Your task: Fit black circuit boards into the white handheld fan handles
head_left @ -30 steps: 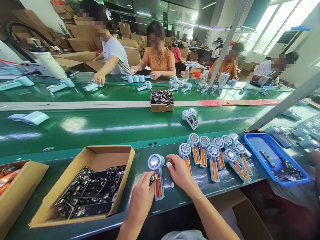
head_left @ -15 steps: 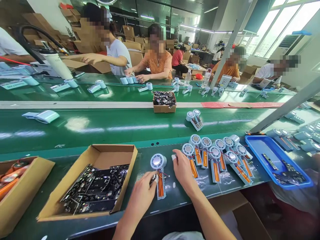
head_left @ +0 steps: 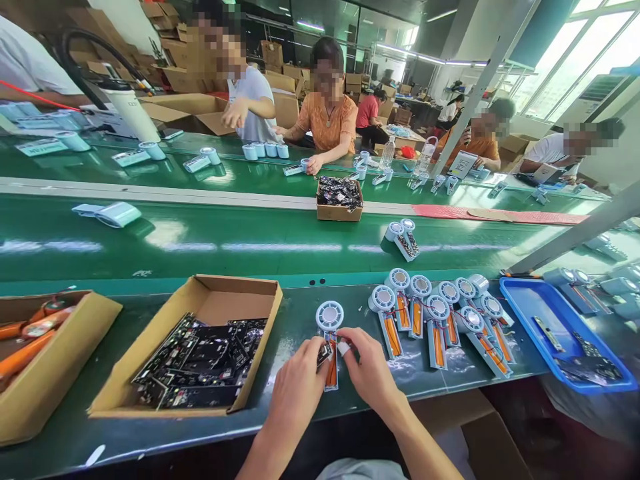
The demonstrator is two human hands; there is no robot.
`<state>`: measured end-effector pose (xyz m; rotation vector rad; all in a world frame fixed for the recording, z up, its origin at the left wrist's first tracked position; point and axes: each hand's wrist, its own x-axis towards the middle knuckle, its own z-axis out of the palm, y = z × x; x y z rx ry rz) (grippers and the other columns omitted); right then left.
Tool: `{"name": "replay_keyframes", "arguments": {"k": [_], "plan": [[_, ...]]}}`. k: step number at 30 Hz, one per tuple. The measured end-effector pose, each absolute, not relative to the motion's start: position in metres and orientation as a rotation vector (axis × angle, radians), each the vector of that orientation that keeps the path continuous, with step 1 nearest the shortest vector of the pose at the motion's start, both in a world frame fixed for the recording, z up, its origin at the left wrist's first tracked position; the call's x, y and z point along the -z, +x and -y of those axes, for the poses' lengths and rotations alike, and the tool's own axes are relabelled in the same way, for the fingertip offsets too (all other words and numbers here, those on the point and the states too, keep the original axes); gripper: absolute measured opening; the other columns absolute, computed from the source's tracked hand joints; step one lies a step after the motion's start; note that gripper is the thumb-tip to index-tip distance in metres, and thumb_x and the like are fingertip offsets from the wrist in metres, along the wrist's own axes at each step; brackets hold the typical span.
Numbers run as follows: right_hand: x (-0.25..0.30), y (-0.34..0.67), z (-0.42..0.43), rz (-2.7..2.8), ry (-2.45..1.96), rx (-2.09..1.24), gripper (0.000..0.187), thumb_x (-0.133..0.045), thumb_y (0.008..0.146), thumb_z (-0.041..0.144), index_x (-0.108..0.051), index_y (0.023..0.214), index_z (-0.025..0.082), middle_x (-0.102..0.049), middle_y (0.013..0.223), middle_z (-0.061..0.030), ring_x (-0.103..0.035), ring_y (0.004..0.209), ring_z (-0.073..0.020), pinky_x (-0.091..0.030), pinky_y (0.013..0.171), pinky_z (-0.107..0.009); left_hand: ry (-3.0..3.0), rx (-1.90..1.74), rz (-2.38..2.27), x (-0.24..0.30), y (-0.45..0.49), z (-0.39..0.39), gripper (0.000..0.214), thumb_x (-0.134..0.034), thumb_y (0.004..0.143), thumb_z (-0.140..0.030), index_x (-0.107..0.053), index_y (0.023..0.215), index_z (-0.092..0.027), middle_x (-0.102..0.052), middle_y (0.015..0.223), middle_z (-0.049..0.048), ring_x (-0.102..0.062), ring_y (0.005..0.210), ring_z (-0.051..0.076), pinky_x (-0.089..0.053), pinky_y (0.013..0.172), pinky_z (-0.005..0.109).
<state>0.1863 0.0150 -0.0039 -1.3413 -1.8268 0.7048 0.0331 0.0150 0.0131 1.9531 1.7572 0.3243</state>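
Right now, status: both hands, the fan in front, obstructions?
Left fingers gripping circuit board. Right fingers at fan handle, grip unclear. Fan face up on bench; left fingers partly cover handle.

Our green workbench (head_left: pixel 301 310) carries two cardboard boxes (head_left: pixel 245 295) on the left, handheld fans (head_left: pixel 438 308) right of centre, a blue tray (head_left: pixel 529 301) farther right.

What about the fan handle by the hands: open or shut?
Open: the handle shows no cover, and an orange strip is visible inside.
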Motion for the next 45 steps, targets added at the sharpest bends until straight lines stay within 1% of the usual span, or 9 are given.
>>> {"name": "replay_keyframes", "arguments": {"k": [4,8,15,20,25,30,34,38,45], "plan": [[0.001,0.187,-0.021,1.773,-1.325,-0.679,0.023,-0.048,0.096,0.013,-0.066,0.108,0.02,-0.07,0.094,-0.0058,-0.067,0.086,-0.0194,-0.053,0.077,-0.029,1.978,-0.162,-1.904,-0.02,0.04,-0.01,0.018,-0.047,0.093,-0.011,-0.063,0.097,-0.019,-0.072,0.098,0.0106,-0.073,0.084,0.028,-0.048,0.065,0.032],[0.002,0.19,-0.024,1.767,-1.327,-0.666,0.023,-0.048,0.096,0.012,-0.066,0.108,0.019,-0.07,0.094,-0.0057,-0.068,0.085,-0.0191,-0.053,0.077,-0.029,1.813,-0.475,-1.813,-0.017,0.033,-0.016,0.016,-0.049,0.085,-0.009,-0.06,0.081,-0.02,-0.068,0.087,0.0091,-0.069,0.074,0.027,-0.044,0.063,0.032],[-0.012,0.186,-0.01,2.026,-1.347,-0.391,0.042,-0.044,0.089,0.002,-0.062,0.122,0.02,-0.068,0.114,-0.0108,-0.062,0.104,-0.0258,-0.055,0.091,-0.041,1.493,-0.829,-1.609,-0.008,0.01,-0.031,0.019,-0.054,0.077,-0.038,-0.058,0.067,-0.023,-0.057,0.058,-0.0024,-0.054,0.055,0.017,-0.043,0.057,0.027],[-0.012,0.17,-0.012,2.169,-1.143,-0.466,0.042,-0.047,0.092,0.004,-0.058,0.128,0.022,-0.067,0.12,-0.0097,-0.063,0.103,-0.0228,-0.057,0.09,-0.037,1.238,-1.038,-1.5,0.004,0.011,-0.025,0.026,-0.059,0.075,-0.046,-0.057,0.079,-0.02,-0.062,0.071,-0.0015,-0.058,0.063,0.015,-0.048,0.059,0.025],[0.012,0.167,-0.024,2.13,-1.076,-0.401,0.026,-0.047,0.1,0.012,-0.066,0.116,0.02,-0.069,0.106,-0.0095,-0.066,0.094,-0.0212,-0.058,0.084,-0.033,0.654,-1.15,-1.269,0.015,0.016,-0.017,0.045,-0.081,0.061,-0.045,-0.051,0.084,-0.022,-0.048,0.06,-0.0119,-0.037,0.043,0.004,-0.031,0.044,0.016],[0.019,0.165,-0.019,2.089,-1.079,-0.346,0.029,-0.043,0.101,0.01,-0.067,0.114,0.019,-0.071,0.101,-0.0099,-0.068,0.09,-0.0201,-0.059,0.078,-0.03,0.571,-1.155,-1.261,0.016,0.017,-0.012,0.048,-0.082,0.06,-0.049,-0.05,0.083,-0.022,-0.029,0.05,-0.017,-0.021,0.037,0.001,-0.016,0.038,0.015],[0.02,0.164,-0.016,2.014,-1.115,-0.412,0.031,-0.044,0.1,0.01,-0.068,0.114,0.022,-0.073,0.099,-0.0085,-0.069,0.091,-0.019,-0.059,0.08,-0.03,0.599,-1.136,-1.306,0.013,0.015,-0.007,0.042,-0.079,0.065,-0.048,-0.055,0.086,-0.021,-0.046,0.053,-0.0125,-0.036,0.039,0.004,-0.027,0.04,0.016],[0.021,0.166,-0.015,2.029,-1.093,-0.431,0.03,-0.046,0.099,0.012,-0.065,0.12,0.02,-0.074,0.1,-0.0102,-0.069,0.088,-0.0204,-0.059,0.077,-0.032,0.926,-1.115,-1.436,0.007,0.013,-0.008,0.031,-0.074,0.068,-0.043,-0.062,0.085,-0.02,-0.068,0.076,-0.0006,-0.064,0.07,0.016,-0.052,0.067,0.027],[0.017,0.168,-0.019,2.071,-1.099,-0.399,0.026,-0.048,0.1,0.016,-0.066,0.118,0.023,-0.075,0.101,-0.0084,-0.066,0.085,-0.0203,-0.057,0.077,-0.033,0.831,-1.137,-1.407,0.007,0.016,-0.016,0.035,-0.072,0.065,-0.039,-0.058,0.091,-0.019,-0.071,0.076,-0.0001,-0.067,0.069,0.017,-0.051,0.063,0.027]]}}
